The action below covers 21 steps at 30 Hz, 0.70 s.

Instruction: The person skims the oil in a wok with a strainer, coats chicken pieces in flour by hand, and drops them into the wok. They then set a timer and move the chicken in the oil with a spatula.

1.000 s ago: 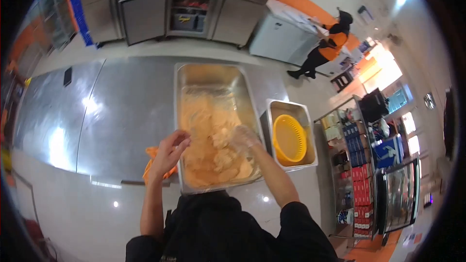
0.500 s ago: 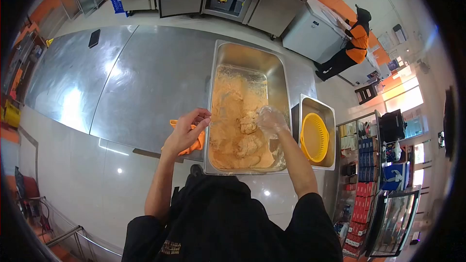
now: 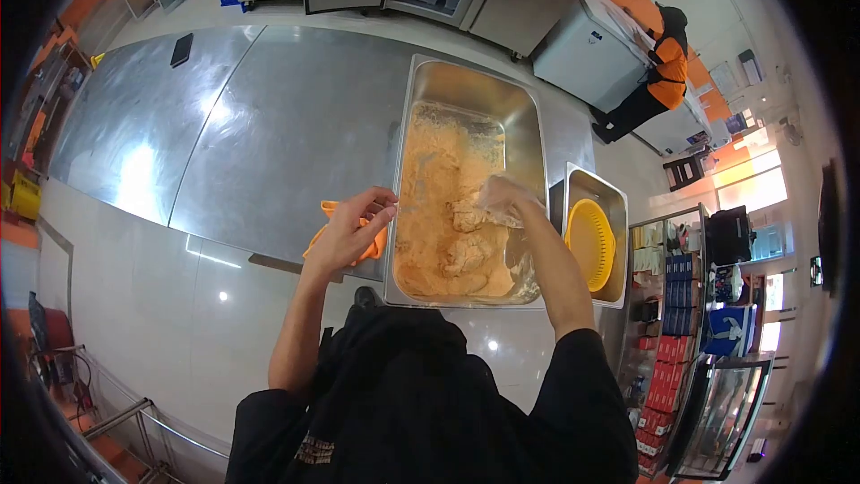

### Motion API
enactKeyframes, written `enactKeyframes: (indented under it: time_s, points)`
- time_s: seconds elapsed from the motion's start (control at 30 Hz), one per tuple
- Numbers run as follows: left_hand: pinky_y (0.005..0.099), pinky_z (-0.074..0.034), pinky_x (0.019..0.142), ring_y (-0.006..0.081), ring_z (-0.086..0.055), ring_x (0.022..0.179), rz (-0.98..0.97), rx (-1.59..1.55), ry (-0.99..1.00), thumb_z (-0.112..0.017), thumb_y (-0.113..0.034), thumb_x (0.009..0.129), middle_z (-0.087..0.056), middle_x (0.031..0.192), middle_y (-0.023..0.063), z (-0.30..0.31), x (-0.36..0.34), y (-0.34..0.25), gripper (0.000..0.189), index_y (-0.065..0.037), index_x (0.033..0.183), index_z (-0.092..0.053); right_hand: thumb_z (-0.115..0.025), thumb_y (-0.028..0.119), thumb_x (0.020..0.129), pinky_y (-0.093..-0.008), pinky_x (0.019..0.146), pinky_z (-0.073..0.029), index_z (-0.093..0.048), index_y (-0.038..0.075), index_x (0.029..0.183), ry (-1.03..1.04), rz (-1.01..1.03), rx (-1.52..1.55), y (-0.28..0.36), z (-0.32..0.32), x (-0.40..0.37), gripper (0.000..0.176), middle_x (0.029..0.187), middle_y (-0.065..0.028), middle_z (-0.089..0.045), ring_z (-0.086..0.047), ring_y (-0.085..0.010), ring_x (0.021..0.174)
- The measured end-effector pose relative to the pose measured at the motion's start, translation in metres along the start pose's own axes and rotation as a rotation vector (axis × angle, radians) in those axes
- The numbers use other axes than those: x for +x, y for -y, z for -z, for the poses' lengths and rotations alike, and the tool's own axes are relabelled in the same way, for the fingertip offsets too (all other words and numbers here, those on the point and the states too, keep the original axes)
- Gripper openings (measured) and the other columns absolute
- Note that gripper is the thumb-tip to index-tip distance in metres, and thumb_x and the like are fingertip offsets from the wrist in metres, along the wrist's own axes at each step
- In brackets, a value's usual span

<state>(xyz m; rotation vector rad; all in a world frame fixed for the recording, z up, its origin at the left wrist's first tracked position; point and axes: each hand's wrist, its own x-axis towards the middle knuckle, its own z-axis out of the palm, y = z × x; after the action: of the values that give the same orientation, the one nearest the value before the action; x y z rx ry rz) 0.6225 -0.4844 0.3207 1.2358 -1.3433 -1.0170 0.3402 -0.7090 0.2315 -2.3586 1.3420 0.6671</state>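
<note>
A deep steel pan [image 3: 528, 125] on the steel counter holds orange breading flour with coated pieces [image 3: 466, 251] lying in it. My right hand [image 3: 502, 197], in a clear plastic glove, reaches into the pan and grips a floured piece [image 3: 470, 212]. My bare left hand [image 3: 351, 231] rests on the pan's left rim, fingers curled against the edge, above an orange cloth [image 3: 330, 215] on the counter.
A smaller steel pan [image 3: 618, 206] with a yellow strainer [image 3: 591, 244] stands right of the big pan. A dark phone [image 3: 182, 49] lies far left on the counter [image 3: 269, 125]. A person in orange [image 3: 658, 72] bends over a white chest freezer [image 3: 582, 49]. Stocked shelves stand at the right.
My right hand moved slightly farther into the pan and closed on a floured piece. My left hand stays at the rim. The view shifted a little.
</note>
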Motion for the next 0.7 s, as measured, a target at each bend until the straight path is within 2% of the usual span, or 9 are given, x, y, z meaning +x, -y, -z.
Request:
enactKeyframes:
  time_s: [0.1,0.23,0.3,0.4,0.43,0.5,0.53,0.6,0.7]
  points:
    - [0.026,-0.044,0.067,0.0128,-0.054,0.073,-0.003,0.023,-0.004,-0.053,-0.016,0.085,-0.057,0.078,0.007,0.001,-0.003,0.006,0.022,0.001,0.098,-0.053,-0.059,0.031,0.063,-0.0367,0.056,-0.045,-0.058,-0.002,0.066,-0.183,0.128,-0.001,0.037,0.038,-0.039,0.033,0.064,-0.018,-0.057,-0.055,-0.0281,0.059]
    - [0.0258,-0.044,0.067,0.0128,-0.054,0.074,0.02,0.019,-0.007,-0.053,-0.017,0.085,-0.057,0.079,0.0068,0.003,-0.008,0.008,0.022,0.001,0.098,-0.052,-0.062,0.034,0.066,-0.0356,0.06,-0.045,-0.059,0.0,0.071,-0.333,0.213,-0.003,0.039,0.04,-0.041,0.035,0.07,-0.0153,-0.058,-0.056,-0.026,0.064]
    - [0.0257,-0.044,0.067,0.0128,-0.054,0.074,0.025,0.025,-0.004,-0.052,-0.017,0.085,-0.057,0.079,0.0068,0.003,-0.007,0.008,0.022,0.001,0.098,-0.052,-0.063,0.035,0.07,-0.0342,0.064,-0.044,-0.06,0.004,0.082,-0.595,0.282,0.756,0.051,0.027,-0.058,0.034,0.08,-0.0114,-0.06,-0.056,-0.023,0.074]
    - [0.0255,-0.044,0.067,0.0128,-0.054,0.074,0.039,0.015,0.0,-0.053,-0.017,0.085,-0.057,0.08,0.0062,0.002,-0.008,0.011,0.022,0.001,0.098,-0.052,-0.058,0.037,0.078,-0.029,0.072,-0.044,-0.058,0.007,0.094,-0.247,0.377,0.804,0.067,0.039,-0.096,0.033,0.089,-0.007,-0.059,-0.055,-0.0201,0.082]
    - [0.0253,-0.044,0.067,0.0125,-0.053,0.074,0.059,0.029,-0.001,-0.053,-0.017,0.085,-0.057,0.08,0.0061,0.002,-0.009,0.011,0.022,0.001,0.099,-0.052,-0.058,0.037,0.078,-0.029,0.072,-0.044,-0.058,0.007,0.094,-0.247,0.377,0.803,0.062,0.026,-0.096,0.033,0.089,-0.007,-0.059,-0.055,-0.0201,0.082]
    - [0.0251,-0.044,0.066,0.0122,-0.053,0.075,0.081,0.038,-0.002,-0.053,-0.017,0.085,-0.057,0.08,0.0059,0.002,-0.009,0.015,0.023,0.001,0.099,-0.053,-0.05,0.019,0.081,-0.0265,0.075,-0.048,-0.06,0.005,0.098,-0.762,0.473,0.29,0.035,-0.013,-0.081,0.025,0.093,-0.0058,-0.062,-0.059,-0.0152,0.085]
    - [0.0249,-0.044,0.067,0.0118,-0.053,0.075,0.072,0.024,-0.009,-0.053,-0.017,0.085,-0.057,0.08,0.0058,0.003,-0.009,0.017,0.023,0.001,0.099,-0.053,-0.05,0.019,0.081,-0.0265,0.075,-0.048,-0.06,0.005,0.098,-0.758,0.472,0.289,0.018,-0.022,-0.071,0.025,0.093,-0.0058,-0.062,-0.059,-0.0152,0.085]
    - [0.0248,-0.044,0.067,0.0114,-0.053,0.075,0.074,0.006,-0.01,-0.053,-0.017,0.085,-0.056,0.08,0.0057,0.0,-0.011,0.02,0.023,0.001,0.099,-0.053,-0.043,0.039,0.085,-0.0249,0.091,-0.038,-0.049,0.012,0.11,-0.46,0.072,0.131,-0.018,-0.046,-0.055,0.038,0.115,-0.0065,-0.051,-0.049,-0.0169,0.104]
    - [0.0244,-0.044,0.067,0.0109,-0.053,0.075,0.104,0.002,-0.016,-0.053,-0.016,0.085,-0.056,0.08,0.0052,-0.001,-0.011,0.023,0.022,0.001,0.099,-0.053,-0.044,0.033,0.085,-0.0262,0.09,-0.038,-0.049,0.009,0.107,-0.481,0.177,-0.027,-0.052,-0.108,-0.026,0.033,0.109,-0.0075,-0.05,-0.049,-0.0181,0.101]
